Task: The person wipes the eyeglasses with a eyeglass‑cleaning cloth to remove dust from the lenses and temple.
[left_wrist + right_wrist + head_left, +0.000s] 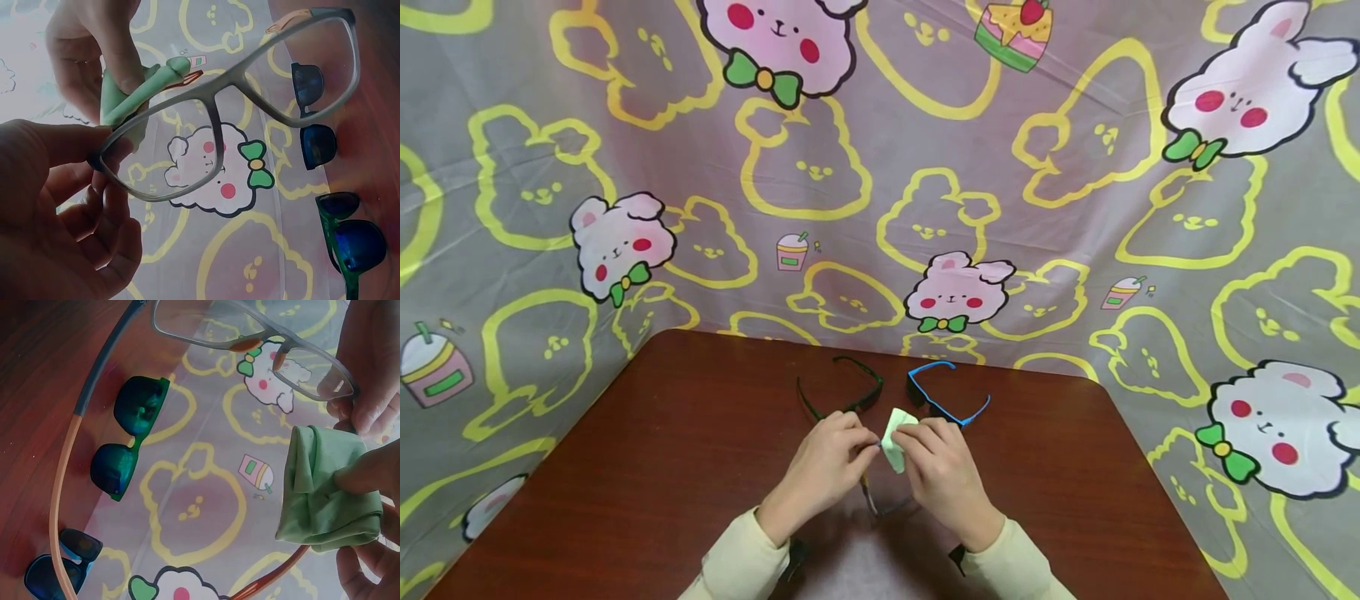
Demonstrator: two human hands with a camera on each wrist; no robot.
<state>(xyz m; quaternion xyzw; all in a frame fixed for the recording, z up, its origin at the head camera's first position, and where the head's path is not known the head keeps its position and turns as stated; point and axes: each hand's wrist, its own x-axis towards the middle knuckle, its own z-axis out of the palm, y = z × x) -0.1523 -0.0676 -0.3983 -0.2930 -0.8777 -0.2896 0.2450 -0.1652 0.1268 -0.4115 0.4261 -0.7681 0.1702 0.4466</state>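
Observation:
Grey-framed eyeglasses [215, 100] with clear lenses and orange-brown temples are held up between the two hands. My left hand [823, 458] pinches an outer corner of the frame, by the hinge. In my right hand [951, 471] is a folded light green cloth [325, 494], gripped between thumb and fingers over one temple of the eyeglasses. The end of that temple [275, 575] sticks out past the cloth; the part under the cloth is hidden. Both hands are close together above the table's near side.
Green-framed sunglasses [868, 402] and blue-framed sunglasses [936, 408] lie side by side on the dark red-brown table [700, 433], just beyond the hands. A grey curtain [842, 242] printed with cartoon rabbits hangs behind the table and along its sides.

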